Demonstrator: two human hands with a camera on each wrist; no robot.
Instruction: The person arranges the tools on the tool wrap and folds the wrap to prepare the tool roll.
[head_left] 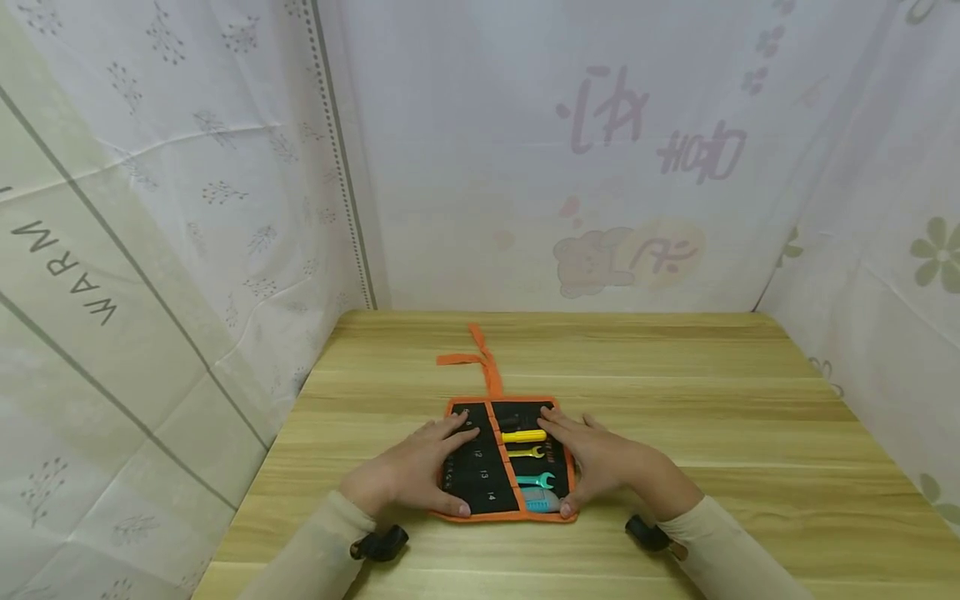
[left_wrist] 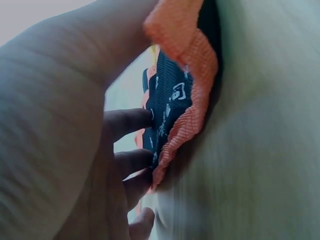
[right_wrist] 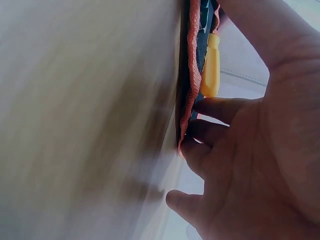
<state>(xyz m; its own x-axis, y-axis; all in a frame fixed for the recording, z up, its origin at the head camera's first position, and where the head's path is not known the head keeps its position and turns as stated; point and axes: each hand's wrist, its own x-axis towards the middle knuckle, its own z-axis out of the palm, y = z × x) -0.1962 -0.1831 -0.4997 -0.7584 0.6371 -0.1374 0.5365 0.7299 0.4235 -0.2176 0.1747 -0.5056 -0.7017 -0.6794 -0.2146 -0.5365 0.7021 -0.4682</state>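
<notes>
A black tool roll with orange trim lies spread on the table, white numbers printed on its left part. From its right-side pockets show a yellow handle, a yellow wrench, a teal wrench and a grey-and-teal tool. My left hand rests on the roll's left edge, fingers spread and thumb by the lower left corner. At the right edge my right hand rests likewise, thumb beside the grey-and-teal tool. In the right wrist view, its fingertips touch the orange trim near the yellow handle.
Orange tie straps stretch from the roll's far edge across the wooden table. Printed cloth curtains stand behind the table and along both sides. Each wrist carries a small black device.
</notes>
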